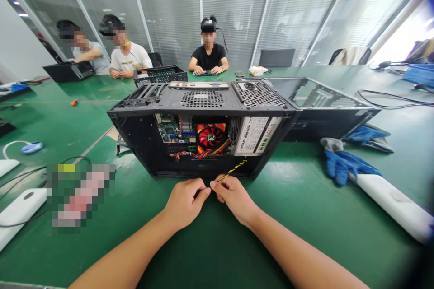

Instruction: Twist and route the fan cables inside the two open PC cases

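Cable: thin yellow-and-black twisted cable (pixel 237 167), slanting from right hand (pixel 233 192) away and rightward into open black metal computer case (pixel 203 111), under white-labelled power supply (pixel 254 137).
Right grip: pinching cable's near end; nearer hand.
Left grip: left hand (pixel 185 198) beside right, fingers curled; can't tell if it's pinching anything.

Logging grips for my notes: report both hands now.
Left hand: fingers closed; whether they hold anything cannot be told.
Right hand: fingers closed, pinching the yellow-and-black cable.
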`<state>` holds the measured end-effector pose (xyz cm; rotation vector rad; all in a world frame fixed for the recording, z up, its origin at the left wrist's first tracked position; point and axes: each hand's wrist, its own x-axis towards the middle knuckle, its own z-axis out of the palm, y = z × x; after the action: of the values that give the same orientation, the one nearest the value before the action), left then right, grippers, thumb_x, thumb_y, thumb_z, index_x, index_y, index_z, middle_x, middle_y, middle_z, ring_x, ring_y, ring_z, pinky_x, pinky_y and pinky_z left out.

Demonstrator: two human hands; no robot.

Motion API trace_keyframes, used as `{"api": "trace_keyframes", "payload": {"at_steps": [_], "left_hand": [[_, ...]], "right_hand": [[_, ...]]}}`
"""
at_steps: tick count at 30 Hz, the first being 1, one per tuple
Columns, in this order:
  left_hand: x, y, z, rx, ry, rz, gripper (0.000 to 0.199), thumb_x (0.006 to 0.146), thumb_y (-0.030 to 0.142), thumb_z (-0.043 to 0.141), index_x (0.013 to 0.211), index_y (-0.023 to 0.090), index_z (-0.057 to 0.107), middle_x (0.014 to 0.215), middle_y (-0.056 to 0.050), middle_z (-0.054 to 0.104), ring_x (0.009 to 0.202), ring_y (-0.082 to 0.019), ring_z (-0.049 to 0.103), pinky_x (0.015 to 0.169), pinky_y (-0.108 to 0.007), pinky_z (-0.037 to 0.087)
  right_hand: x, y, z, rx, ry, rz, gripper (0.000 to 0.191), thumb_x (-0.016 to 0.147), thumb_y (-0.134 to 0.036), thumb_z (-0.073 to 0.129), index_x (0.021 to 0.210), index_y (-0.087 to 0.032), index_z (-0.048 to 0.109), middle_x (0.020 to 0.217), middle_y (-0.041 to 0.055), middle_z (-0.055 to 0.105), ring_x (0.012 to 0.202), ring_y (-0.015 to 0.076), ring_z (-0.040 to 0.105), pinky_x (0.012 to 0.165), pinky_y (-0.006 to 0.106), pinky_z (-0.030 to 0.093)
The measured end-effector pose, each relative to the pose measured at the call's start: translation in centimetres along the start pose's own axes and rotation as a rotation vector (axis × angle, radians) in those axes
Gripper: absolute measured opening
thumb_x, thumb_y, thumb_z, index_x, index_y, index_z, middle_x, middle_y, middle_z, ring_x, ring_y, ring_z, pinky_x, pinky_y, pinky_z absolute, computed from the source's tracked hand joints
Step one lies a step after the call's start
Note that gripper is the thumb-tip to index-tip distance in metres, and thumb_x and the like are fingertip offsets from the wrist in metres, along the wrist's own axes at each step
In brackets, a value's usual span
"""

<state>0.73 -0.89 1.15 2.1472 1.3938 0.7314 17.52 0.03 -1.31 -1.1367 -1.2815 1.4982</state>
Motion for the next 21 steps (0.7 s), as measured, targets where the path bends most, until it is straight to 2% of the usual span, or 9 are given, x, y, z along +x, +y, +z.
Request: {"api": "trace_keyframes", "payload": {"at_steps": [4,7,10,13,15,21], "left_hand": [[0.43,-0.28,0.19,-0.360,-0.156,-0.195,0.029,0.087,0.036,0.051,0.065,0.018,0.052,0.058,0.002,0.060,0.053,-0.012,0.058,0.056,-0.023,0.040],[0.59,-0.41,0.23,-0.519,-0.222,-0.246,0.029,0.086,0.040,0.051,0.068,0.017,0.052,0.059,0.001,0.062,0.053,-0.013,0.060,0.057,-0.025,0.044],[0.48,-0.05,0.02,-0.356,-0.132,-0.169,0.028,0.087,0.036,0.051,0.067,0.017,0.053,0.060,0.001,0.060,0.055,-0.012,0.056,0.056,-0.023,0.040],[0.23,0.42,-0.22,-0.120,-0.025,0.009,0.020,0.088,0.029,0.051,0.072,0.018,0.057,0.066,0.001,0.059,0.061,-0.012,0.054,0.058,-0.023,0.038],[0.08,0.48,-0.24,-0.045,0.025,0.095,0.015,0.089,0.025,0.051,0.078,0.018,0.059,0.073,0.000,0.060,0.068,-0.013,0.055,0.064,-0.024,0.040],[-0.22,-0.31,0.16,0.101,0.094,0.193,0.013,0.090,0.024,0.053,0.081,0.018,0.060,0.078,-0.003,0.060,0.072,-0.015,0.056,0.068,-0.026,0.043]], "right_hand": [[-0.03,-0.07,-0.02,-0.042,0.003,0.001,0.033,0.083,-0.043,0.060,0.064,-0.018,0.050,0.053,-0.0057,0.040,0.049,0.0085,0.032,0.048,0.025,0.024],[-0.03,-0.17,0.02,-0.052,-0.004,-0.005,0.032,0.083,-0.043,0.059,0.066,-0.018,0.050,0.053,-0.0059,0.040,0.049,0.0087,0.032,0.048,0.025,0.025],[-0.01,-0.16,0.04,-0.036,-0.004,-0.004,0.034,0.083,-0.045,0.060,0.065,-0.018,0.049,0.053,-0.0062,0.038,0.049,0.0087,0.031,0.048,0.026,0.024],[0.01,-0.07,0.02,-0.023,-0.011,0.002,0.036,0.081,-0.047,0.062,0.063,-0.019,0.047,0.053,-0.0066,0.037,0.049,0.0085,0.030,0.048,0.026,0.023],[0.00,-0.04,0.00,-0.020,-0.010,0.004,0.037,0.080,-0.048,0.062,0.063,-0.020,0.045,0.053,-0.0069,0.036,0.049,0.0084,0.030,0.047,0.026,0.022],[-0.05,-0.13,0.00,-0.057,0.007,0.002,0.039,0.080,-0.047,0.063,0.060,-0.020,0.042,0.052,-0.0070,0.034,0.048,0.0084,0.027,0.047,0.026,0.020]]}}
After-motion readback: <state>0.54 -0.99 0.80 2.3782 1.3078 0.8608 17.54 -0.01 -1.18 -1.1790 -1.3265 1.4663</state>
